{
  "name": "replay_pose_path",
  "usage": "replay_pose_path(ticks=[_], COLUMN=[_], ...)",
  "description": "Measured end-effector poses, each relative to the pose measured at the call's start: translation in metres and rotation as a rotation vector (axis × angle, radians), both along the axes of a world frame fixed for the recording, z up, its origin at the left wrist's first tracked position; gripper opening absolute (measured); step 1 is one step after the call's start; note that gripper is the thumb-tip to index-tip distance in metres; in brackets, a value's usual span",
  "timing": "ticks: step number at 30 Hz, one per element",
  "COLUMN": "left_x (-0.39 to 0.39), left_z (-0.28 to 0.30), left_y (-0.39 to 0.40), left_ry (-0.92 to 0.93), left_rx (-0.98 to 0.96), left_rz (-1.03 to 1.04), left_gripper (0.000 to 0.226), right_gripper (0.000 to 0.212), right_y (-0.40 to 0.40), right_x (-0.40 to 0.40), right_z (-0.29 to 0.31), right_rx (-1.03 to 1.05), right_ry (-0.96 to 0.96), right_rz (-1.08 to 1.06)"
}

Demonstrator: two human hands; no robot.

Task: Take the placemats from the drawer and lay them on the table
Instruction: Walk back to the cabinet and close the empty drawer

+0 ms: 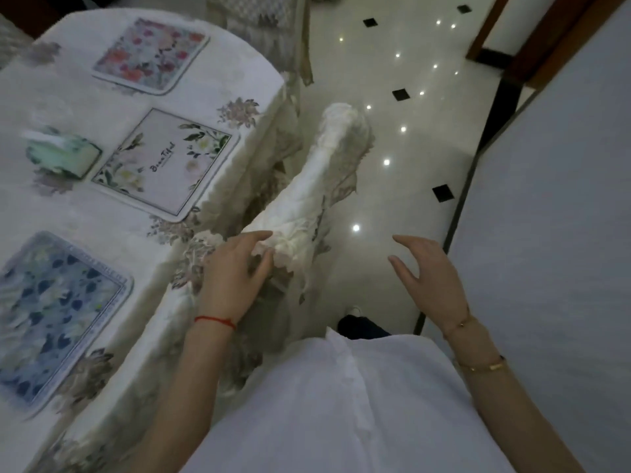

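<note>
Closest in, a white shirt [327, 404] fills the bottom of the view, both bare forearms reaching out from it. The left hand [232, 274], a red string [215, 320] at its wrist, rests on the top of a chair back draped in a white lace cover [317, 192], thumb and fingers curled round the frilled edge, gripping it. The right hand [426, 278] hangs in the air off to the other side of the chair, fingers loosely spread and bent, holding nothing (two gold bracelets [481, 365] on that arm). Left of the gripping hand runs the table, under a pale floral tablecloth [112, 213], and there the placemats lie flat: the blue-flowered placemat [54, 312] just beside the left forearm, the white placemat [164, 162] with green leaves and dark lettering farther out, and the pink-flowered placemat [150, 54] at the far end. A green tissue pack [61, 153] sits beside the white one, blurred. Beyond the chair, glossy white floor tiles [403, 138] with small black diamonds catch points of light, and a grey wall [553, 206] rises past the empty right hand.
</note>
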State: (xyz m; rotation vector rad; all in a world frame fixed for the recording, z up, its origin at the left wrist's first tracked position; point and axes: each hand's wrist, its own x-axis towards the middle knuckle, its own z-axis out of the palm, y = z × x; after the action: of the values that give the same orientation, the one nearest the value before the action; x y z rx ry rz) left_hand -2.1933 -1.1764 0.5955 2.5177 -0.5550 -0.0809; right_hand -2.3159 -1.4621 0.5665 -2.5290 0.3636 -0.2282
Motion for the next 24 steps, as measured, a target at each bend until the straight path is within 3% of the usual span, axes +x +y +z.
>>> replay_pose_path(ticks=[15, 24], left_x=[0.103, 0.223], left_z=[-0.006, -0.021], left_y=[-0.224, -0.332], left_ry=[0.078, 0.084], left_rx=[-0.052, -0.054], left_rz=[-0.14, -0.133], left_gripper=[0.027, 0.028], right_gripper=[0.036, 0.037], right_y=[-0.192, -0.293], right_x=[0.071, 0.185], right_z=[0.004, -0.015], right_rx=[0.011, 0.036], right_ry=[-0.024, 0.026], right_rz=[-0.177, -0.162])
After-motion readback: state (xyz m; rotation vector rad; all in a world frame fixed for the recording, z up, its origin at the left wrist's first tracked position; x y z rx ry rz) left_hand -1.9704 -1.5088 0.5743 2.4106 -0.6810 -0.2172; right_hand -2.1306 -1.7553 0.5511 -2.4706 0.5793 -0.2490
